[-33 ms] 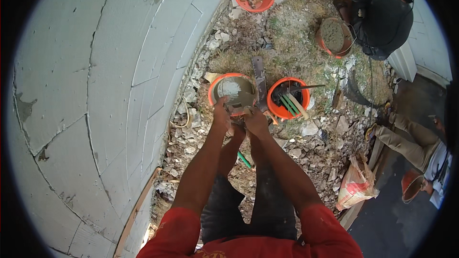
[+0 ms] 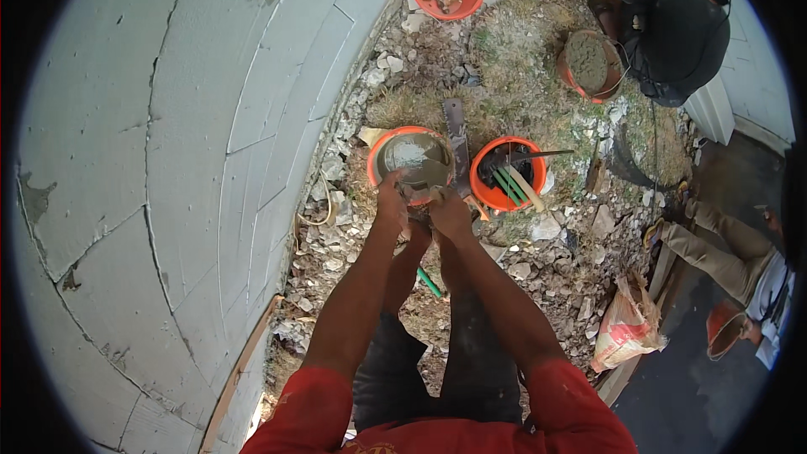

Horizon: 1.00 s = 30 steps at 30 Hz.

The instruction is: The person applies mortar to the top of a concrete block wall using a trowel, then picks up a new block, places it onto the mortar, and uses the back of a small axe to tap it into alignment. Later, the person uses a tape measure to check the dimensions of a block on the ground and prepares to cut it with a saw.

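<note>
An orange bucket with wet grey mortar inside stands on the rubble in front of me. A paler, whitish patch lies on the mortar's surface. My left hand is closed on the bucket's near rim at the left. At the near right of the same rim, my right hand is closed too. Both hands partly cover the near side of the bucket. Just right of it lies a hand saw. Beside the saw, a second orange bucket holds tools with green and wooden handles.
A grey block wall rises at left. Farther off are an orange bucket with a wooden-handled tool and a mortar bucket beside a crouching person. At right are a sack and another person with a bucket.
The mortar's surface has shifted slightly, with a smaller pale patch and a dark curved line at its right. Both hands stay on the rim.
</note>
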{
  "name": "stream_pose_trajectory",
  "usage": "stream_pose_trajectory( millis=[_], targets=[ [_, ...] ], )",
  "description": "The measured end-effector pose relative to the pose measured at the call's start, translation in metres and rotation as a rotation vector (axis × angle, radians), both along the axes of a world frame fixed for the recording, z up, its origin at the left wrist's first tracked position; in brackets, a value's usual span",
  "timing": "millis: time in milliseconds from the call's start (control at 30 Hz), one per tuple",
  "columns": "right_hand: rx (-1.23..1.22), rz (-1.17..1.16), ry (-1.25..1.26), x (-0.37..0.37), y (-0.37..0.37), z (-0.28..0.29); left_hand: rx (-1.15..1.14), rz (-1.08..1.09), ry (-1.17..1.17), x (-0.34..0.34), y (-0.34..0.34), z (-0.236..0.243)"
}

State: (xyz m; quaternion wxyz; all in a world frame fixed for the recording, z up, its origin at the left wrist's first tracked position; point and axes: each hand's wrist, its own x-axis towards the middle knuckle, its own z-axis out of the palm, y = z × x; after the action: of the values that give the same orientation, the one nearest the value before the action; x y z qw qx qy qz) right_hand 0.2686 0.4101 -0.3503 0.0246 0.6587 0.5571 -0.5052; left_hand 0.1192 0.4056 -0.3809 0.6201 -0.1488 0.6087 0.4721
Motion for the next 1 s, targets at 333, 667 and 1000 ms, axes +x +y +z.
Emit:
stream_pose_trajectory(
  millis=[333,667,1000],
  targets=[
    [-0.397,-0.362,0.096,0.032,-0.018,-0.108,-0.167,-0.276,0.161,0.009,-0.037,-0.007],
    [-0.087,-0.15,0.067,0.143,-0.07,-0.099,-0.089,-0.18,0.189,0.022,-0.055,0.017],
    [-0.283,-0.251,0.057,0.207,-0.054,-0.073,-0.314,-0.041,0.153,0.026,-0.054,0.011]
  ],
)
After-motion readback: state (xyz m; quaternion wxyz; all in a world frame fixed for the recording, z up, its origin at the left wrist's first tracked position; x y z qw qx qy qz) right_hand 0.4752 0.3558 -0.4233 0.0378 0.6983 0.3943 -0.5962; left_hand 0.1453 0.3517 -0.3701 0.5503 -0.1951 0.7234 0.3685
